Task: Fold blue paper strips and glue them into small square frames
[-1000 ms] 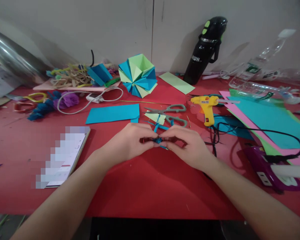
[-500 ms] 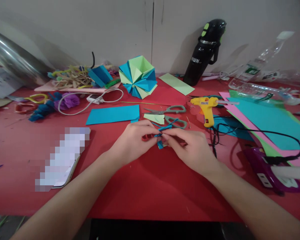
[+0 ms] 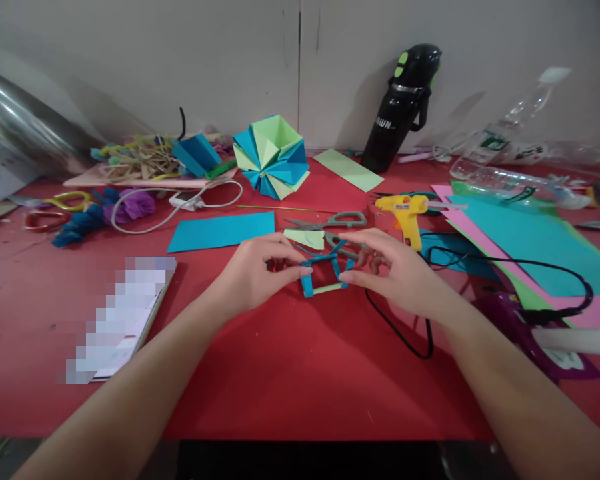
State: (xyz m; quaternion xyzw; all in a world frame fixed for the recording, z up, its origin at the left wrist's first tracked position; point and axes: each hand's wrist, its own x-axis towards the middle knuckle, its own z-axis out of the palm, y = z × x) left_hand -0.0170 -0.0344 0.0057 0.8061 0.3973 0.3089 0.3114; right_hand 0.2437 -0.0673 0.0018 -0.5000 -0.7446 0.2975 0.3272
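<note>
A small frame of blue and pale green paper strips (image 3: 327,289) is held upright between my two hands over the red table. My left hand (image 3: 260,270) grips its left side between thumb and fingers. On the right side, my right hand (image 3: 393,270) pinches it the same way. Just behind the frame lie grey-handled scissors (image 3: 351,219) and a pale green paper scrap (image 3: 305,239). A blue paper rectangle (image 3: 220,231) lies beyond my left hand.
A yellow glue gun (image 3: 407,217) with a black cable lies behind my right hand. A folded paper ball (image 3: 273,157), black bottle (image 3: 397,110) and clear bottles stand or lie at the back. Coloured sheets (image 3: 535,240) are right; a phone (image 3: 125,313) is left.
My hands have moved apart, and the paper frame between them is now opened out and visible. The black cable now loops nearer the front. The view has shifted slightly.
</note>
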